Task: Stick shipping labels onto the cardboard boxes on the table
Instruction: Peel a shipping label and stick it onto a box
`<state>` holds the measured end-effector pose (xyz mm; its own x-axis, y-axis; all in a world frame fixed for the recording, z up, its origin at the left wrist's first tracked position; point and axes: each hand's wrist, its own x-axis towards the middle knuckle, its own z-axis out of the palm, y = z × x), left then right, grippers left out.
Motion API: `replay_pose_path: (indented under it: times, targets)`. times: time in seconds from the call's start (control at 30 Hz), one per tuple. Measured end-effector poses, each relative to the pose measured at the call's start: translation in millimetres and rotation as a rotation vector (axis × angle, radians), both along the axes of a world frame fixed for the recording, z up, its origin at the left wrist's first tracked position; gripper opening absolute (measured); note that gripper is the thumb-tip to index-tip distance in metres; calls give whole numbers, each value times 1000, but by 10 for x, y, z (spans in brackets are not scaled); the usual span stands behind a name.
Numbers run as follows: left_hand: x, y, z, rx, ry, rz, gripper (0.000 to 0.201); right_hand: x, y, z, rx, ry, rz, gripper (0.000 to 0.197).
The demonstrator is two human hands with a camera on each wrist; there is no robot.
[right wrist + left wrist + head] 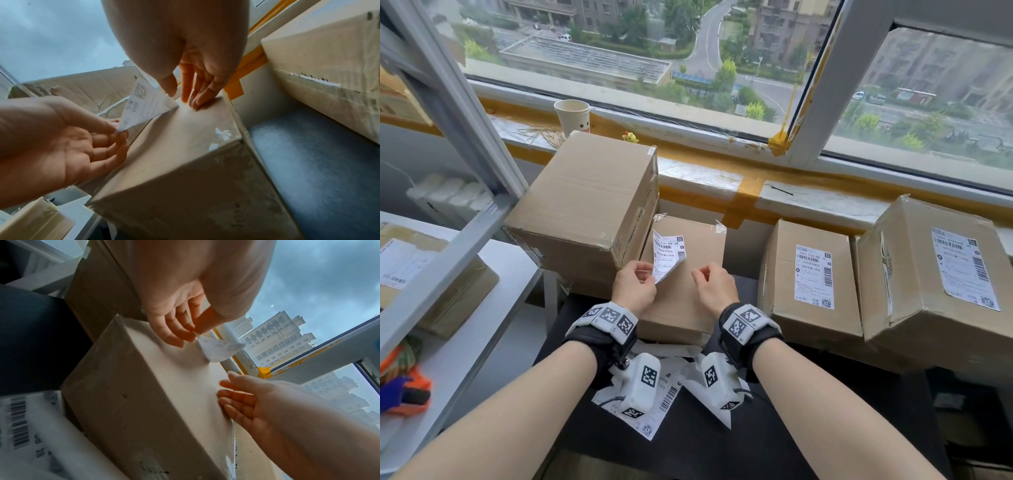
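Your left hand (634, 287) pinches the lower corner of a white shipping label (667, 257) between thumb and fingers (115, 128). The label is bent into a tilted fold, printed side showing barcodes, a QR square and small print too fine to read; its far edge meets the top of the small plain box (681, 274) right in front of you. Your right hand (714, 286) has relaxed, nearly straight fingers (197, 100), tips touching that box top, holding nothing.

On the table (859, 394) you have four cardboard boxes: a tall box (582, 202) on the left with no label on the faces you can see, the plain one under your hands, and two to the right already labelled (813, 277) (965, 269). More label sheets (654, 407) lie by your wrists, one reading "28" beside a barcode.
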<state>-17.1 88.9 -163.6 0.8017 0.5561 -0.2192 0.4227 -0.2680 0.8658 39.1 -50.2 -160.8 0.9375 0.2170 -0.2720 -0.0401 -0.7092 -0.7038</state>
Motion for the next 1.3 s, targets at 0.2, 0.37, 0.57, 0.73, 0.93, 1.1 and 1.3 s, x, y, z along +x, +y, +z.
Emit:
replay_pose_path:
  times: [0.2, 0.37, 0.57, 0.73, 0.93, 1.1, 1.3]
  targets:
    - [-41, 17, -3, -67, 1, -51, 16, 82, 55, 62, 199, 209, -147, 44]
    - [-51, 6, 2, 23, 23, -74, 16, 83, 63, 102, 353, 255, -303, 52]
    - [-39, -26, -50, 42, 66, -69, 16, 39, -35, 91, 160, 199, -135, 25]
    - [-38, -14, -82, 65, 75, -63, 16, 14, -9, 86, 62, 147, -69, 37]
    - [-21, -32, -84, 93, 77, -22, 24, -35, -8, 105, -46, 59, -29, 31]
    - [3, -42, -92, 106, 106, 6, 28, -52, 11, 102, -92, 16, -41, 21]
    - [11, -60, -76, 170, 129, -21, 27, -42, 62, 17, -140, -6, -43, 21]
